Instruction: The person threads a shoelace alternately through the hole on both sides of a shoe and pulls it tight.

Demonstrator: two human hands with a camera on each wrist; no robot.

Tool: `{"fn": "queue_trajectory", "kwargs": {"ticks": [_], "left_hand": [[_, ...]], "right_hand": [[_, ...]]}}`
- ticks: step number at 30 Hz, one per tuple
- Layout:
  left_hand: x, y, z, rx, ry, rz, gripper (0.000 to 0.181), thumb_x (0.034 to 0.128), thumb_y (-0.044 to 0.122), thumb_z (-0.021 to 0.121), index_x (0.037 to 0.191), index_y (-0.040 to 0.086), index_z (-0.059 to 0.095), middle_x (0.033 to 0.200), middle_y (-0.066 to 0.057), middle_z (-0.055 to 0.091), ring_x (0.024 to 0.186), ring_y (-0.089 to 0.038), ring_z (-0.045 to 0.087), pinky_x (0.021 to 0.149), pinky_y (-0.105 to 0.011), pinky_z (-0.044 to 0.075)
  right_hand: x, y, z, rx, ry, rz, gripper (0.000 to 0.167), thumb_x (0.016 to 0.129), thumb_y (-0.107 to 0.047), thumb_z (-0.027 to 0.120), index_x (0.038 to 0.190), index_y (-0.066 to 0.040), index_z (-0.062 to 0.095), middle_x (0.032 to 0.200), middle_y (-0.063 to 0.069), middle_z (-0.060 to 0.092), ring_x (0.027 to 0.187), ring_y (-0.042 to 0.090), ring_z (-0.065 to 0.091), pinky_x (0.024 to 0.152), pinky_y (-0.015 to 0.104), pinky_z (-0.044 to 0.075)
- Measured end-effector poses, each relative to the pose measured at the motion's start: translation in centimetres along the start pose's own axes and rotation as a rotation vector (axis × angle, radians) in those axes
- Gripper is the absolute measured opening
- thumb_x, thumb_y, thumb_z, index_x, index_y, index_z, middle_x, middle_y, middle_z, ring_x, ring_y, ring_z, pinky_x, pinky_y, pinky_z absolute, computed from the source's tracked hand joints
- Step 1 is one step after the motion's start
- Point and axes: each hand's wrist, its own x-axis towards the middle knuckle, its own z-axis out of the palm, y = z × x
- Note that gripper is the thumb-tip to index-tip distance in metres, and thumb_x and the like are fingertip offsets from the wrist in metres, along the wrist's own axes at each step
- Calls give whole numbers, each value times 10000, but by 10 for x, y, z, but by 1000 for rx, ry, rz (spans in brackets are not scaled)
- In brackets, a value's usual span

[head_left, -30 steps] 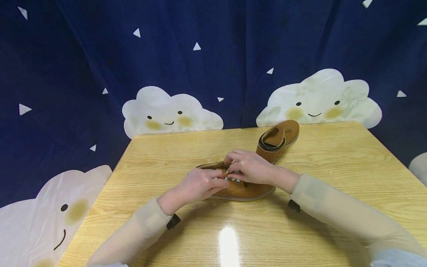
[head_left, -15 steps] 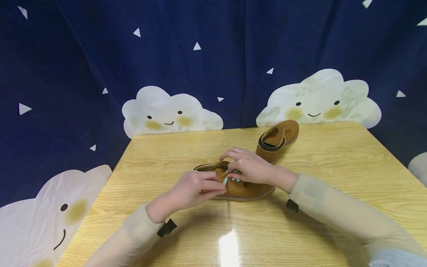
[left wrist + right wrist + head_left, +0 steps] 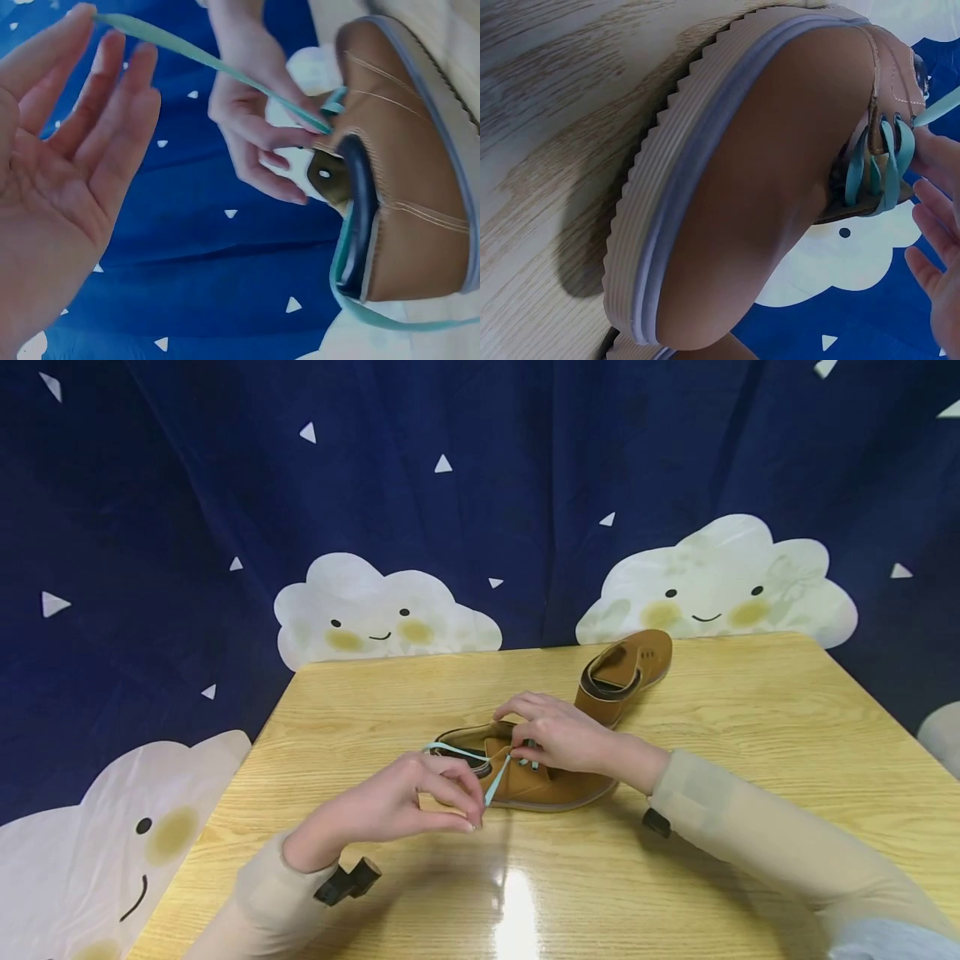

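A brown lace-up shoe (image 3: pixel 566 791) lies on the table, its toe to the right in the head view. My left hand (image 3: pixel 397 800) is in front of its heel end and pinches the end of a light-teal shoelace (image 3: pixel 199 54) between thumb and finger. That lace runs taut to the top eyelets. With thumb and fingers, my right hand (image 3: pixel 562 733) pinches the shoe's upper at the top eyelets, where the lace comes out. In the right wrist view, teal lacing (image 3: pixel 892 169) passes through several eyelets. The lace's other end trails over the shoe's opening.
A second brown shoe (image 3: pixel 656 653), without visible laces, stands behind and to the right, beyond my right hand. The wooden table (image 3: pixel 360 702) ends at a dark blue curtain (image 3: pixel 465 527) with white clouds.
My left hand has drawn back left and toward me from the eyelets, pulling a length of lace out with it. My right hand has stayed almost in place on the shoe.
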Motion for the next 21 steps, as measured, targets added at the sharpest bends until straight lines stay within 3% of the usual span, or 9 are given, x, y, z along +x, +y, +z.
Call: {"fn": "queue_trajectory", "kwargs": {"ticks": [6,14,21], "left_hand": [[-3,10,-5,-158,-28,83,98,889,17,687,941,72,751,949,-15,679,882,-116,630,771,-312,528],[-6,13,-8,-247,-43,151,71,898,16,676,943,28,730,935,-93,689,882,-159,655,753,-339,542],[-6,11,-9,-266,8,103,73,903,22,674,922,51,738,916,-72,690,865,-165,643,732,-341,536]], "right_hand": [[1,0,2,-12,-2,-7,146,828,-156,792,724,-125,695,1201,82,602,1118,256,558,990,399,420],[1,1,5,-20,-3,-8,155,836,-165,786,724,-132,684,1190,77,604,1100,245,564,978,399,432],[0,2,6,-38,-4,-4,154,829,-159,791,732,-135,674,1185,85,604,1089,251,568,980,404,429]]}}
